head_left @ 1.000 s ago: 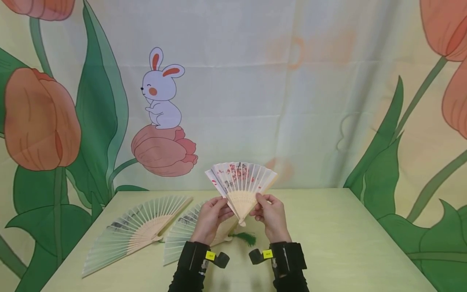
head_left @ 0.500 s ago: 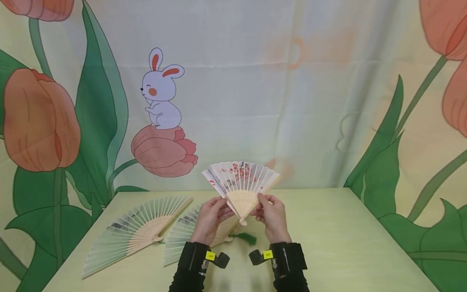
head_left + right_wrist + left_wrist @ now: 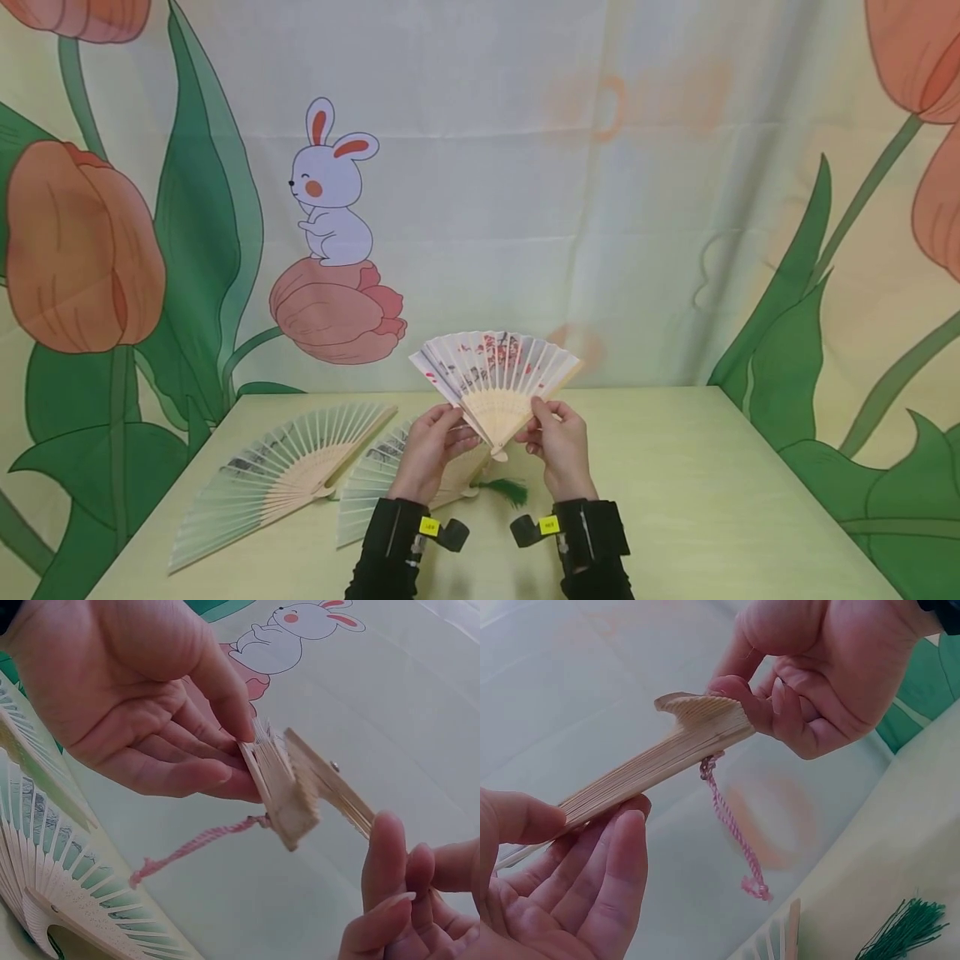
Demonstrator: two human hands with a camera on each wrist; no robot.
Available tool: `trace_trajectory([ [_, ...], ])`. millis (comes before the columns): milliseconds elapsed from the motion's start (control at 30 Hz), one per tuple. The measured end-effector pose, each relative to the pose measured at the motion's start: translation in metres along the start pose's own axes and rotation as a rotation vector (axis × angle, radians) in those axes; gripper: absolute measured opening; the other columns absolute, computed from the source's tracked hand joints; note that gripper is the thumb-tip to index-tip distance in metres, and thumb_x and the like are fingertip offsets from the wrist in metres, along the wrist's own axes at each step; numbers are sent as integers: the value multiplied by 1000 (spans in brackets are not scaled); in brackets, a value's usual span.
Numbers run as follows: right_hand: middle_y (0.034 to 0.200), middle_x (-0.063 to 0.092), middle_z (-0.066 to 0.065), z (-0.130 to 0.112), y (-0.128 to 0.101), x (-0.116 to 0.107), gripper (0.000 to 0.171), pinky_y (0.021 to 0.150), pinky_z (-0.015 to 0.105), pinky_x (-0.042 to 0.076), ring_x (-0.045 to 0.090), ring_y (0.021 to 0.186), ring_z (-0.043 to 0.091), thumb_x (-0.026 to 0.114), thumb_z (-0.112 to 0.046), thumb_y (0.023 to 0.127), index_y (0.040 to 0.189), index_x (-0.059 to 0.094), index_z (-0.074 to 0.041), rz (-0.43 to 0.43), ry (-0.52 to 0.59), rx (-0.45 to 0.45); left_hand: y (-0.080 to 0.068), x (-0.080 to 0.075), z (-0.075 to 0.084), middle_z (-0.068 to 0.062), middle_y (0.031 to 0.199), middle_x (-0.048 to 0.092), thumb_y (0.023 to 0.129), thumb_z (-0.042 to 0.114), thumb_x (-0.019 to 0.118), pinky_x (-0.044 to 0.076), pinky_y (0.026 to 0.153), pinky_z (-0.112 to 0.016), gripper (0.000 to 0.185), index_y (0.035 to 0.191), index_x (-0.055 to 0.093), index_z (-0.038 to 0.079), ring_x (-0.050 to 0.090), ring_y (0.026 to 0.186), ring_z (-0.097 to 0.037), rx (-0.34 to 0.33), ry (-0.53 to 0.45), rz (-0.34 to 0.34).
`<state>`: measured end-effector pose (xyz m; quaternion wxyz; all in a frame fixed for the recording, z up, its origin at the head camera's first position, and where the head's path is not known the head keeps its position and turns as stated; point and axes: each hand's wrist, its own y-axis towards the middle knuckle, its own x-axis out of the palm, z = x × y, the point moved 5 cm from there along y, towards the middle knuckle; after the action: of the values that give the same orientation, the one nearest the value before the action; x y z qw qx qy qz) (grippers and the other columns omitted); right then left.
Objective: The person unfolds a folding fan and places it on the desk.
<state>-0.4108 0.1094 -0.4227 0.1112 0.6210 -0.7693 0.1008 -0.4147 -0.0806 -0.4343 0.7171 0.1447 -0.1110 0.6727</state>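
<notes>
Held up above the table, a partly spread folding fan (image 3: 495, 375) shows a white leaf with red blossoms and pale wooden ribs. My left hand (image 3: 431, 450) pinches its left edge between thumb and fingers. On the opposite edge, the thumb and curled fingers of my right hand (image 3: 558, 442) grip the outer rib. From the fan's pivot end hangs a short pink cord (image 3: 731, 825), also visible in the right wrist view. Two pale green folding fans lie spread on the table: a large one (image 3: 285, 479) at the left, and another (image 3: 367, 492) partly hidden behind my left hand.
A green tassel (image 3: 504, 490) lies by the nearer green fan's pivot. The light green table (image 3: 720, 492) ends at the back against a printed curtain (image 3: 480, 167) with tulips and a rabbit. Black wrist bands carry small cameras.
The held fan has spread a little wider, its left edge shifting left and its right edge right. Both hands keep their grip, and the green fans stay put.
</notes>
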Motion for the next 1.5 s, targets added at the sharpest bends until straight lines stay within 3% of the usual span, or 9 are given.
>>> trace_trajectory([
  [600, 70, 57, 3, 0, -1, -5, 21, 45, 21, 43, 63, 54, 14, 57, -21, 100, 88, 50, -5, 33, 36, 1, -2, -1, 0, -11, 101, 68, 102, 17, 52, 58, 73, -28, 27, 118, 56, -4, 69, 83, -17, -4, 16, 20],
  [1167, 68, 57, 2, -2, 0, -5, 23, 47, 21, 42, 64, 55, 14, 56, -23, 101, 89, 48, -5, 38, 62, -34, -2, -2, 2, -14, 105, 65, 104, 19, 49, 58, 77, -29, 28, 121, 54, -3, 68, 90, -22, 32, 31, -9],
  [1500, 69, 57, 3, -2, 0, -8, 23, 46, 21, 43, 64, 55, 14, 56, -23, 101, 90, 48, -4, 59, 79, -33, -2, -2, 1, -16, 105, 64, 104, 18, 50, 58, 77, -30, 26, 120, 53, -3, 69, 89, -21, 21, 13, -7],
])
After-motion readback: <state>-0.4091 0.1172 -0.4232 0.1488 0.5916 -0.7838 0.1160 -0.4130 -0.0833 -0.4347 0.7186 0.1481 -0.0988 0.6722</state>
